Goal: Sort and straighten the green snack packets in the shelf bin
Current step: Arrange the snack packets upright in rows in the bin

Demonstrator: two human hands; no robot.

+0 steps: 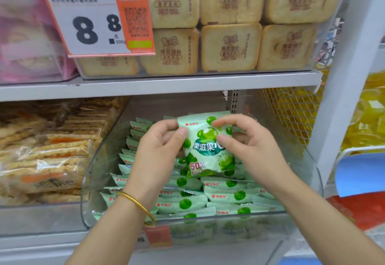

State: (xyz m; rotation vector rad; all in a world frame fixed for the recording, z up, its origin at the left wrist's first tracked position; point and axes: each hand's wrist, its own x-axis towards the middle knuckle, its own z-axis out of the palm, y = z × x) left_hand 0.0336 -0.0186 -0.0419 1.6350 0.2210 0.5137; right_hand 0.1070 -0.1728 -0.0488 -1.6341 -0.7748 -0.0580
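At the left of the lower shelf (41, 240), cracker packs (52, 160) are being displayed. Beside them, rows of green packets (208, 200) are being kept in a clear bin (102, 160). Above these, one packet (205, 146) is being pinched by the left hand (156, 152) and the right hand (256, 148). Beyond the white post (343, 77), yellow goods (366, 119) are being stocked.

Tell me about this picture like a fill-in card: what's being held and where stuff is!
held: green snack packet, upright, front facing camera
left hand grip: pinches its left edge
right hand grip: pinches its right edge
bin: clear shelf bin, green packets stacked inside
left wrist: gold bangle
shelf above: stamped toast packs, price tag reading 8.8
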